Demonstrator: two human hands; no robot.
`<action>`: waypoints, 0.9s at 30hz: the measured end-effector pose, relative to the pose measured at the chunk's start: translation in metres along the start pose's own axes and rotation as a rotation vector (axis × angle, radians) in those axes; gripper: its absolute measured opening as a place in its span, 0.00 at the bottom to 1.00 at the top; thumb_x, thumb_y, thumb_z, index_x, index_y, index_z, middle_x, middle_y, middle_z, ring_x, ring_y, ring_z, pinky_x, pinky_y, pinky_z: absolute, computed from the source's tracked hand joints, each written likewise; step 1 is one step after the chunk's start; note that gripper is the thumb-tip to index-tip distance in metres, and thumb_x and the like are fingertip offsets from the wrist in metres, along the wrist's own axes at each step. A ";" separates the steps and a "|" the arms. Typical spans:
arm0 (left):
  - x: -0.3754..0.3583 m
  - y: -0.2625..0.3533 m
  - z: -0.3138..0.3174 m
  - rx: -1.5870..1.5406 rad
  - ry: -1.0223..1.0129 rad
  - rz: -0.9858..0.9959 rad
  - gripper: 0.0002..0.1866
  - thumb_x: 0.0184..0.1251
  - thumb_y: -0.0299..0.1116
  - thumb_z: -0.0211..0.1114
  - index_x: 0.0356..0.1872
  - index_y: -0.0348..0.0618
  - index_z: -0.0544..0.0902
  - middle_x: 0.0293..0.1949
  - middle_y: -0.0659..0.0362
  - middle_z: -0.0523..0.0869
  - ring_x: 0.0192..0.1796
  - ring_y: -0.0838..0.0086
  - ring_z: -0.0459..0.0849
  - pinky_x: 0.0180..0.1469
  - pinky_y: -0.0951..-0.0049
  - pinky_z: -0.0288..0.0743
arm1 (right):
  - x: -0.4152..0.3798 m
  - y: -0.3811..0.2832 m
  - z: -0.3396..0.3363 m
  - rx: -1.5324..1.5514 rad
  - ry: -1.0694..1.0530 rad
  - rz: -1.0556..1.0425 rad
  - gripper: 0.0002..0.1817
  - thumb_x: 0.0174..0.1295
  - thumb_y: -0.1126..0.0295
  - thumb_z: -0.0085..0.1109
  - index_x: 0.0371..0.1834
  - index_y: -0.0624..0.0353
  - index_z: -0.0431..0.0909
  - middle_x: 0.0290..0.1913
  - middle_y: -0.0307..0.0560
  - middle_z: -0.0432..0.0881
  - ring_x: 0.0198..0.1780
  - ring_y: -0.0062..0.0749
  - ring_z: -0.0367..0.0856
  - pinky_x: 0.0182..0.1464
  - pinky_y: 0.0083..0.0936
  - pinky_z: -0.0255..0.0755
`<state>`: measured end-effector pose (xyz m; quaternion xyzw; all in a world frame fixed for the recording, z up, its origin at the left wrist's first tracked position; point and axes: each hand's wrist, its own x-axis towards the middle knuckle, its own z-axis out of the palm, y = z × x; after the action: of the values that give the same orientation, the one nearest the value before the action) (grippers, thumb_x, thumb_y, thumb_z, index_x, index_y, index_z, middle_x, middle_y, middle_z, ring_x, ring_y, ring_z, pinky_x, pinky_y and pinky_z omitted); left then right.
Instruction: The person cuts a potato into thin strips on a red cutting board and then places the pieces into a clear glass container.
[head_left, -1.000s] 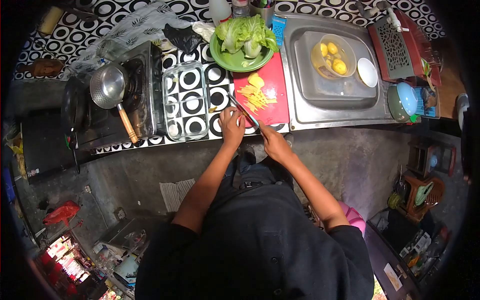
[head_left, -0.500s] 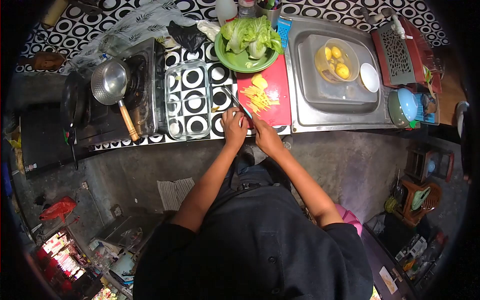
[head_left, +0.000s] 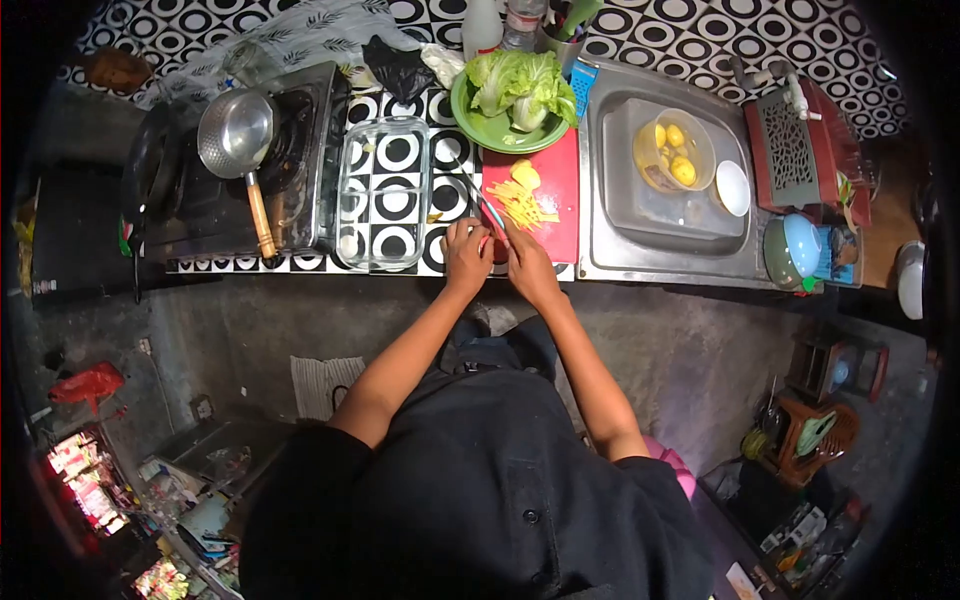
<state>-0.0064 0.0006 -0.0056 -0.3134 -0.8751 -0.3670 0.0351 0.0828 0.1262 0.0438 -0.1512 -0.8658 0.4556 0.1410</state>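
My right hand (head_left: pixel 528 264) is closed round the handle of a knife (head_left: pixel 491 209), whose blade points up and to the left. Beside it, my left hand (head_left: pixel 467 252) has its fingers bent at the left edge of the red cutting board (head_left: pixel 562 190); a bit of red shows at its fingertips, too small to identify. Thin yellow strips (head_left: pixel 518 206) are heaped on the board, with yellow slices (head_left: pixel 525 174) just above them. A green bowl (head_left: pixel 511 143) holding leafy greens (head_left: pixel 520 85) overlaps the board's top end.
Left of the board lies a clear glass dish (head_left: pixel 385 195). A pan with a wooden handle (head_left: pixel 260 215) rests on the stove (head_left: pixel 300 170). In the sink (head_left: pixel 610 245), peeled yellow pieces (head_left: pixel 682 170) lie in a bowl near a white bowl (head_left: pixel 732 188).
The camera view has shifted and turned slightly. My right hand and the knife have drawn a little nearer my left hand, and the knife stands steeper in the view.
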 end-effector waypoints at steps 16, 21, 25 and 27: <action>0.005 -0.007 -0.014 0.018 -0.111 0.128 0.15 0.61 0.31 0.73 0.50 0.50 0.86 0.51 0.59 0.79 0.58 0.59 0.76 0.57 0.54 0.68 | -0.076 -0.010 -0.037 -0.079 0.044 0.182 0.27 0.73 0.75 0.56 0.76 0.52 0.73 0.49 0.62 0.85 0.51 0.65 0.84 0.54 0.50 0.76; 0.007 -0.012 -0.019 0.003 -0.164 0.158 0.14 0.59 0.33 0.74 0.47 0.49 0.88 0.52 0.56 0.79 0.59 0.58 0.76 0.58 0.54 0.69 | -0.087 -0.018 -0.039 -0.115 0.058 0.183 0.26 0.74 0.73 0.56 0.76 0.49 0.73 0.48 0.60 0.85 0.50 0.63 0.84 0.52 0.50 0.77; 0.008 -0.013 -0.021 -0.027 -0.175 0.185 0.12 0.60 0.34 0.74 0.45 0.49 0.87 0.52 0.56 0.78 0.59 0.57 0.76 0.58 0.53 0.69 | -0.091 -0.017 -0.037 -0.135 0.007 0.201 0.26 0.75 0.71 0.56 0.76 0.48 0.74 0.51 0.60 0.86 0.51 0.62 0.85 0.53 0.50 0.77; 0.008 -0.012 -0.023 -0.022 -0.180 0.195 0.11 0.60 0.34 0.74 0.43 0.48 0.86 0.53 0.55 0.78 0.59 0.57 0.76 0.58 0.53 0.69 | -0.091 -0.015 -0.037 -0.141 -0.014 0.205 0.25 0.75 0.70 0.56 0.76 0.47 0.74 0.51 0.61 0.86 0.52 0.62 0.85 0.53 0.50 0.78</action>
<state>-0.0237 -0.0167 0.0057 -0.4290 -0.8361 -0.3418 -0.0113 0.1782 0.1100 0.0669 -0.2454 -0.8766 0.4067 0.0769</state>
